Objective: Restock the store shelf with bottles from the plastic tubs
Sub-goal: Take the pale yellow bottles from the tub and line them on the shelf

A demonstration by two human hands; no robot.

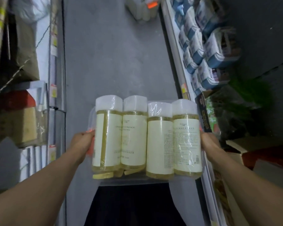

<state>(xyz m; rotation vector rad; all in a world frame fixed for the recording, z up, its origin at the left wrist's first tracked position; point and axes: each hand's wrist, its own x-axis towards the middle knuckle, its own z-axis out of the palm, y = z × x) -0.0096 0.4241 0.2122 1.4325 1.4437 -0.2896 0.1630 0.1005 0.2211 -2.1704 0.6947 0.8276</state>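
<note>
A clear plastic tub (134, 181) is held up in front of me in a store aisle. Several yellowish bottles (134, 137) with white caps and cream labels stand in it, each wrapped in clear film. My left hand (82, 142) grips the tub's left side and my right hand (209, 144) grips its right side. Fingertips of both hands are hidden behind the tub and bottles.
A shelf unit (201, 44) on the right holds rows of blue-and-white packs, with green and dark goods (238, 108) lower down. Wire racks with boxes (28, 124) line the left. Grey floor (113, 54) runs ahead, with a white pack (142, 8) at the far end.
</note>
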